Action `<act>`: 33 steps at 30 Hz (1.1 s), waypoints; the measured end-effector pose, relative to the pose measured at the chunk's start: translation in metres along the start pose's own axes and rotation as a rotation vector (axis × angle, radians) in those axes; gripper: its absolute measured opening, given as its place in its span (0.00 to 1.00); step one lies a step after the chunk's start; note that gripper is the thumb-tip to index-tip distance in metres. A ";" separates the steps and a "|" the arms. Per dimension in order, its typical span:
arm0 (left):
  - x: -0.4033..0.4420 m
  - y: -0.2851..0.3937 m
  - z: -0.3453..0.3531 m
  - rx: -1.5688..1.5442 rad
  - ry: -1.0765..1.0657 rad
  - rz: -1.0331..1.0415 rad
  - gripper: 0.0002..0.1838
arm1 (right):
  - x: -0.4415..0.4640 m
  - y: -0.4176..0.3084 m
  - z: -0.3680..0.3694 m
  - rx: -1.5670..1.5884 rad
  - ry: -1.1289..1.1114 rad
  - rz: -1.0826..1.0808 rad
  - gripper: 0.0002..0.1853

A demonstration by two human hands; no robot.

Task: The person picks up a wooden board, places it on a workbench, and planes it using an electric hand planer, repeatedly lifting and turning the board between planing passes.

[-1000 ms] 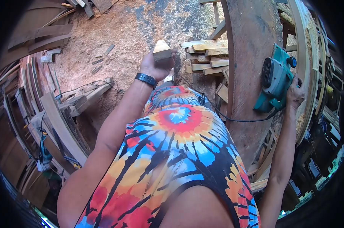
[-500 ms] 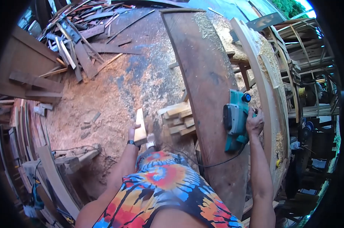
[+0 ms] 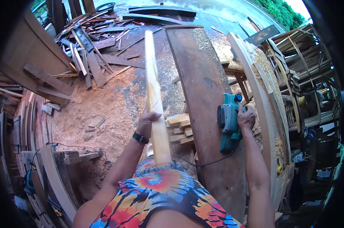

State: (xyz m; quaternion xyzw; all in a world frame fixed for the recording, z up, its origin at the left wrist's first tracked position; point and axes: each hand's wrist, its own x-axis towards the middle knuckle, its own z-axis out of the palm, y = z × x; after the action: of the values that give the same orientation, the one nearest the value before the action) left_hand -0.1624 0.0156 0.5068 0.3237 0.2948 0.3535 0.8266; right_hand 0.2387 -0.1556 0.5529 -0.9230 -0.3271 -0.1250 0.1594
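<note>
My left hand is closed round a long pale wooden board, thumb over its face. The board points away from me, its near end close to my shirt. On the right, my right hand grips the handle of a teal electric planer, which rests on a wide brown plank. A black cord runs from the planer's near end back across the plank. Beneath and beside the plank, a stack of short pale wood pieces sits just right of the held board.
Long planed timbers with shavings lie to the right of the plank. Scrap wood is heaped at the far left. Sawdust covers the ground. A wooden bench stands near left, and lumber racks rise at right.
My left hand has raised the pale board, which now shows its full length and reaches far ahead. My right hand stays on the planer. The view has tilted up slightly.
</note>
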 end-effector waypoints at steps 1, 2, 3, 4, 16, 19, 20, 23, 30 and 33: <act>-0.003 0.001 0.010 0.003 -0.034 0.018 0.35 | -0.001 -0.004 -0.003 0.019 -0.014 0.022 0.26; -0.007 0.001 0.021 0.005 -0.066 0.036 0.36 | -0.002 -0.008 -0.007 0.039 -0.029 0.041 0.27; -0.012 0.001 0.033 0.009 -0.099 0.053 0.36 | -0.003 -0.011 -0.010 0.060 -0.044 0.062 0.27; -0.015 -0.002 0.044 -0.012 -0.076 0.052 0.37 | -0.002 -0.009 -0.009 0.063 -0.052 0.086 0.27; -0.032 -0.058 0.139 -0.387 -0.134 -0.038 0.34 | 0.001 -0.006 -0.004 0.137 -0.117 0.078 0.30; -0.087 -0.065 0.168 -0.384 -0.147 -0.063 0.36 | 0.000 -0.006 -0.006 0.131 -0.111 0.036 0.30; -0.118 -0.071 0.172 -0.382 -0.205 -0.083 0.36 | -0.001 -0.007 -0.008 0.137 -0.104 0.041 0.30; -0.161 -0.089 0.186 -0.381 -0.049 -0.317 0.30 | 0.002 -0.008 -0.007 0.143 -0.123 0.024 0.30; -0.147 -0.042 0.239 -0.230 -0.069 -0.156 0.23 | 0.004 -0.006 -0.005 0.149 -0.141 0.039 0.33; -0.140 -0.017 0.266 -0.215 -0.117 -0.112 0.24 | 0.009 -0.005 -0.003 0.197 -0.227 0.079 0.33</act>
State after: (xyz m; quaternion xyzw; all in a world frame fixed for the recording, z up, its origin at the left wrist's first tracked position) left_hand -0.0456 -0.1890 0.6939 0.2362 0.2241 0.3167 0.8909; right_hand 0.2416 -0.1484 0.5597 -0.9232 -0.3172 0.0192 0.2161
